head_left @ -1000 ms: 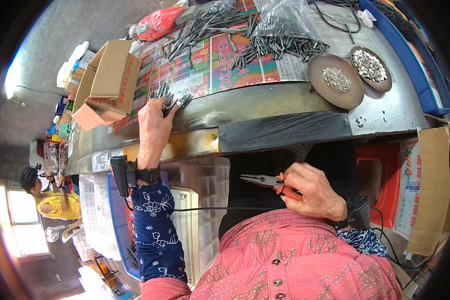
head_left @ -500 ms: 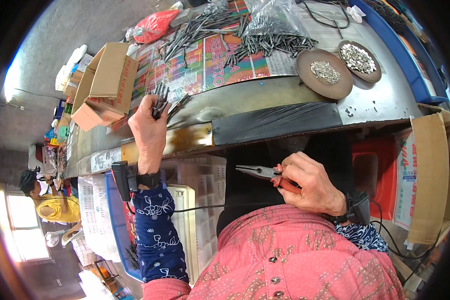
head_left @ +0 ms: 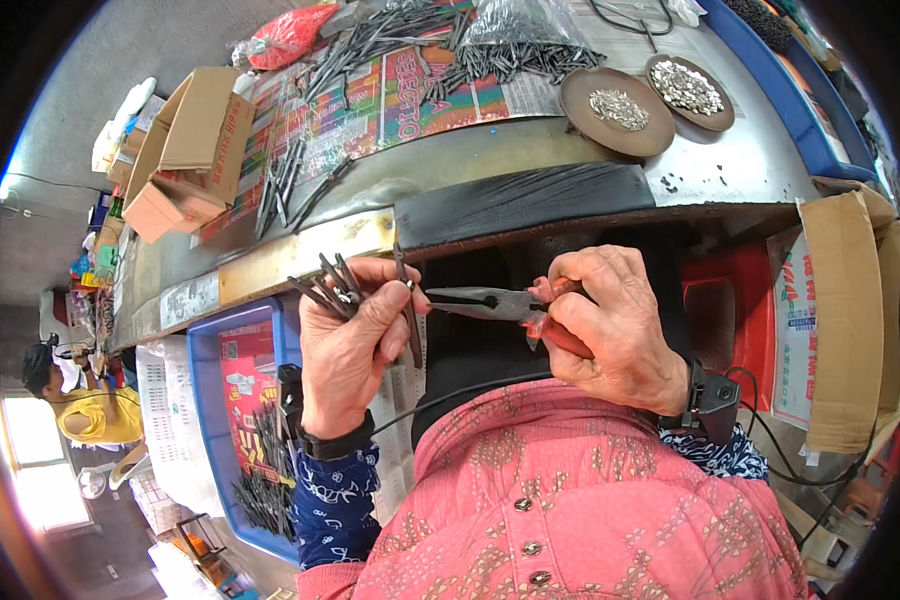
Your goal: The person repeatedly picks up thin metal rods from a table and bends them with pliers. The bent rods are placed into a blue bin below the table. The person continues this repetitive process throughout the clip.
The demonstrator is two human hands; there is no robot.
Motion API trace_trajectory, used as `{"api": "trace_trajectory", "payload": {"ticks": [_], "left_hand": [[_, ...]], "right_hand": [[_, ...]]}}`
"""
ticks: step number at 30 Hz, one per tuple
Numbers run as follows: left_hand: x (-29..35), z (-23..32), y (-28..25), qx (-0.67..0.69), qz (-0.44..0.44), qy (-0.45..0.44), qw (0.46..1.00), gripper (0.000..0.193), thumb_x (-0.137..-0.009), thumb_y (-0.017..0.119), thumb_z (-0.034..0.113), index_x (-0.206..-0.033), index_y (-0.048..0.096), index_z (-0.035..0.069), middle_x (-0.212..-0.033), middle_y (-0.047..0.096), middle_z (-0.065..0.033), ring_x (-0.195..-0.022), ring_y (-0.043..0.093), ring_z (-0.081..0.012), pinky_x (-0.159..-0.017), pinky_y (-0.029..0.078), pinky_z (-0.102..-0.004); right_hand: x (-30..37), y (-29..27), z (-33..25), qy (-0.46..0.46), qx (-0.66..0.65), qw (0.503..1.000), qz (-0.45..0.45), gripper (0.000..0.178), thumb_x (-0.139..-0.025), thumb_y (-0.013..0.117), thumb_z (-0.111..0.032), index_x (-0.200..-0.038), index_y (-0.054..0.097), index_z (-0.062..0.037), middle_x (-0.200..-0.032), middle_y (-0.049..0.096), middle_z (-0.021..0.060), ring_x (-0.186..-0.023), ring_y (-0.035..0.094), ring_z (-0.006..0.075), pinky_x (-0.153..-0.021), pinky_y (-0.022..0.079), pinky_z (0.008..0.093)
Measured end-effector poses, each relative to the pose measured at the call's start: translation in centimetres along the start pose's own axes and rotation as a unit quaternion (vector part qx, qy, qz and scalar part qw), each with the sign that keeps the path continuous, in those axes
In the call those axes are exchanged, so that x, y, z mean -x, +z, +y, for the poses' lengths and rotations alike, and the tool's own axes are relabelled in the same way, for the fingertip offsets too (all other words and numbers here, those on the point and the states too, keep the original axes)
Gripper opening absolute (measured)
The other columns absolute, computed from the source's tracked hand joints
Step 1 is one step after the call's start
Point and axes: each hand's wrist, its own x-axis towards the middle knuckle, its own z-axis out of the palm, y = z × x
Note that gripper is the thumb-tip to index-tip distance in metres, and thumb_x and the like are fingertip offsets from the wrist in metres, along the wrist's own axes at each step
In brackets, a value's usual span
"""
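Note:
My left hand (head_left: 348, 345) is closed around a small bunch of thin black strips (head_left: 332, 284). Between its thumb and forefinger one strip (head_left: 404, 277) stands apart from the others, with a small shiny bit on it. My right hand (head_left: 620, 325) grips long-nose pliers (head_left: 485, 302) with red handles. The tips of the pliers point left, right beside that single strip; whether they touch it I cannot tell. Both hands are in front of the bench edge, above my lap. More black strips (head_left: 288, 185) lie on the bench beyond my left hand.
Two brown dishes hold small metal pieces: one dish (head_left: 573, 100) nearer, another (head_left: 727, 118) behind it. A cardboard box (head_left: 205, 130) stands on the bench's left. Below, a blue tray (head_left: 210, 400) contains black strips. A person in yellow (head_left: 100, 415) sits far left.
My left hand has come back from the bench top toward the pliers, bringing black strips. Some strips now lie on the bench where it was. The pliers have risen slightly toward the left hand.

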Motion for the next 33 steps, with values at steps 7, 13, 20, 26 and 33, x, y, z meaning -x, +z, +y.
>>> {"api": "trace_trajectory", "payload": {"ticks": [7,13,20,26,33], "left_hand": [[1.9,-0.7,0.3,0.086,-0.013,-0.065,0.994,0.010,-0.097,0.069,0.007,-0.102,0.064,-0.001,-0.082,0.071,-0.0162,-0.045,0.046,-0.0051,-0.042,0.035,-0.0186],[2.3,-0.7,0.0,0.105,-0.020,-0.084,0.991,0.011,-0.097,0.069,0.008,-0.102,0.063,0.000,-0.081,0.071,-0.0159,-0.044,0.046,-0.0049,-0.041,0.034,-0.0186],[2.6,-1.0,0.1,0.102,-0.060,-0.065,0.991,0.010,-0.096,0.069,0.004,-0.102,0.063,0.000,-0.083,0.071,-0.0162,-0.048,0.051,-0.0060,-0.043,0.038,-0.0192],[3.5,-2.6,0.7,-0.131,-0.017,0.157,0.979,0.011,-0.091,0.070,-0.007,-0.100,0.063,-0.004,-0.087,0.070,-0.0141,-0.066,0.065,-0.0139,-0.055,0.050,-0.0240],[2.9,-2.6,0.2,-0.168,0.024,0.199,0.965,0.007,-0.092,0.071,-0.004,-0.098,0.067,-0.003,-0.090,0.073,-0.0124,-0.069,0.063,-0.0106,-0.061,0.050,-0.0230]], "right_hand": [[0.0,-0.5,-0.9,-0.026,0.038,0.999,0.001,0.026,-0.063,0.079,-0.006,-0.082,0.062,-0.0060,-0.100,0.058,0.0078,-0.091,0.059,0.0275,-0.086,0.042,0.0435],[0.1,-0.7,-1.0,-0.020,0.025,0.999,-0.022,0.016,-0.073,0.077,-0.011,-0.084,0.066,-0.0096,-0.108,0.059,0.0084,-0.100,0.061,0.0261,-0.087,0.039,0.0443],[0.8,-0.6,-0.6,-0.016,-0.002,0.998,-0.067,0.017,-0.074,0.075,-0.010,-0.085,0.062,-0.0081,-0.094,0.055,0.0076,-0.086,0.057,0.0272,-0.075,0.043,0.0389],[1.0,-0.1,0.7,0.082,-0.287,0.938,-0.176,0.017,-0.073,0.069,-0.005,-0.087,0.059,-0.0025,-0.084,0.053,0.0096,-0.079,0.054,0.0296,-0.068,0.045,0.0384],[1.2,0.6,0.3,0.081,-0.301,0.941,-0.130,0.017,-0.073,0.071,-0.004,-0.088,0.063,-0.0021,-0.090,0.057,0.0108,-0.083,0.056,0.0305,-0.073,0.047,0.0388]]}}
